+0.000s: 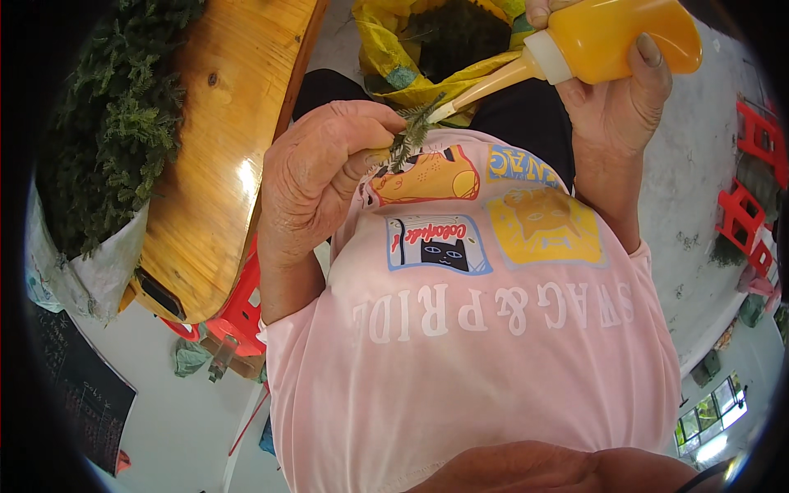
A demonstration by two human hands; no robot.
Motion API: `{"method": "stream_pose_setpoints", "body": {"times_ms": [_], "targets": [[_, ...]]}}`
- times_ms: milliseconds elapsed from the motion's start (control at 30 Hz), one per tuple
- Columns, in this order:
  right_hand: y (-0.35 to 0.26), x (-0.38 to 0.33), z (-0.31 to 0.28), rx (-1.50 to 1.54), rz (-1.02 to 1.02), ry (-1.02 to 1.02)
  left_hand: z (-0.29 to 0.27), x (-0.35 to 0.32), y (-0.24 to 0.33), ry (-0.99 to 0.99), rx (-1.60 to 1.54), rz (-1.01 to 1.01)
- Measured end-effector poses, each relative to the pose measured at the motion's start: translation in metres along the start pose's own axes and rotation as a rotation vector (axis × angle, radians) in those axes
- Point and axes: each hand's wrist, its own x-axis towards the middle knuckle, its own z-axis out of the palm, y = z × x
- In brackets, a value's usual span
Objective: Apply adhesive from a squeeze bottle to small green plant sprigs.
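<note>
Between the thumb and fingers of my left hand [304, 172] is pinched a small green fir sprig [408, 141], held out in front of my chest. My right hand [610, 115] is wrapped round an orange-yellow squeeze bottle [604, 39] with a white collar. The bottle lies tilted, its long nozzle [489, 86] pointing down and left. The nozzle's pale tip meets the sprig or sits just beside it; I cannot tell whether they touch. Whether anything flows from the tip is too small to see.
A yellow woven bag [380, 45] with dark green stuff inside stands beyond my lap. To the left, a heap of fir sprigs [115, 123] rests by a wooden table [218, 148], with a phone [159, 293] near its edge. Red stools [742, 215] stand far right.
</note>
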Motion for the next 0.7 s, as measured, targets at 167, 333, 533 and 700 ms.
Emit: {"method": "stream_pose_setpoints", "body": {"times_ms": [167,333,533,700], "targets": [[0.002,0.002,-0.003,0.198,0.041,-0.008,0.0,0.002,0.003,0.0,-0.011,-0.019],[0.0,0.004,-0.012,0.232,0.092,-0.034,0.001,0.003,0.001,0.002,-0.02,-0.004],[-0.002,0.0,0.001,0.122,0.041,0.207,0.002,0.002,-0.003,0.005,0.065,0.027],[-0.004,0.001,-0.012,0.205,-0.006,0.016,0.0,0.003,-0.004,-0.056,0.166,0.081]]}}
